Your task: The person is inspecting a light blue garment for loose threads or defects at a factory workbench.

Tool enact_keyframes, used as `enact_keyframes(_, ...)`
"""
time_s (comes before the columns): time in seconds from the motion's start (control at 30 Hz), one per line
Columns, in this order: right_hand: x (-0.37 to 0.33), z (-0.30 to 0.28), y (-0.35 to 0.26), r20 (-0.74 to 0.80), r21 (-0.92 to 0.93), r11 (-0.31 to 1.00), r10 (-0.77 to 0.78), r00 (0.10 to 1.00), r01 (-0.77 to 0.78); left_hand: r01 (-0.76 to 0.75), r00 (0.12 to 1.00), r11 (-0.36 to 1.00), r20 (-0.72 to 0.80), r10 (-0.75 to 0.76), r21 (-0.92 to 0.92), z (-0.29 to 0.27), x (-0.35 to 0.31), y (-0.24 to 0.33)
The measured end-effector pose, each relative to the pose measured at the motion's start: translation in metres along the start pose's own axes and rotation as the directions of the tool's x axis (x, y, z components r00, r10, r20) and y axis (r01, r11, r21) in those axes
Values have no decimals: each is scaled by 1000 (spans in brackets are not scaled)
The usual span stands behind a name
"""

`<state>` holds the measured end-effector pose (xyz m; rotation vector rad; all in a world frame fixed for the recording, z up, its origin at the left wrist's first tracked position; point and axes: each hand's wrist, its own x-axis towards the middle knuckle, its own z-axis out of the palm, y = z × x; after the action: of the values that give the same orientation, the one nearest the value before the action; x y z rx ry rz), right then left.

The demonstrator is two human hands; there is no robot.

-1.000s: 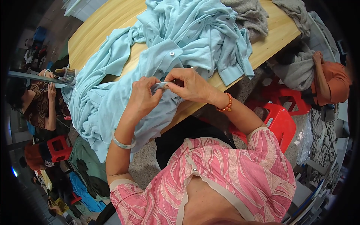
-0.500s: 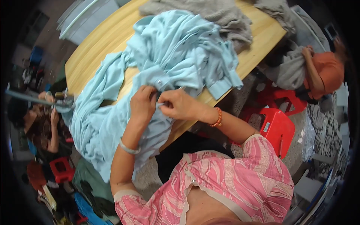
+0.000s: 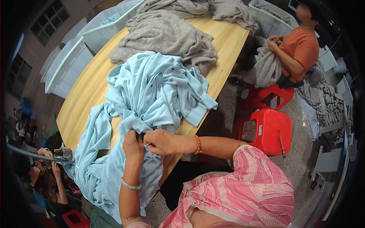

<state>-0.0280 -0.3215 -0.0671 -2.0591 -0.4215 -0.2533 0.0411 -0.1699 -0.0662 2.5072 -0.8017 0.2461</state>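
Note:
A light blue buttoned knit top [image 3: 152,89] lies bunched across the table, with one sleeve and its lower part draping over the near left edge. My left hand [image 3: 134,146] is closed on a fold of it, fingers pinched together. Right beside it, my right hand [image 3: 161,141] pinches the same fabric at thumb and forefinger. Both hands meet close to the table's near edge, their fingertips almost touching. Whatever small detail sits between the fingertips is hidden.
Grey knit garments [image 3: 163,36] are piled on the wooden table [image 3: 81,89] beyond the blue top. White bins [image 3: 70,70] stand along the far left. Red plastic stools [image 3: 272,131] are at my right. A person in orange [image 3: 300,49] handles grey cloth; another person [image 3: 49,174] works at left.
The view has tilted, showing more of the far table and bins. Both hands stay together, pinching the blue top, with only a slight shift of the fingers.

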Motion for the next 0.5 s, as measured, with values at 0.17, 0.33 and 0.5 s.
enact_keyframes(0.17,-1,1,0,20,-16,999,32,999,-32,-51,998,995,-38,54,89,2,2,0)
enact_keyframes(0.33,-1,-2,0,18,-2,1000,18,1000,-18,-91,994,985,-53,100,144,4,3,-2)
enact_keyframes(0.5,0,-3,-1,22,-11,1000,22,1000,-22,-56,997,994,-38,60,96,7,3,-5)
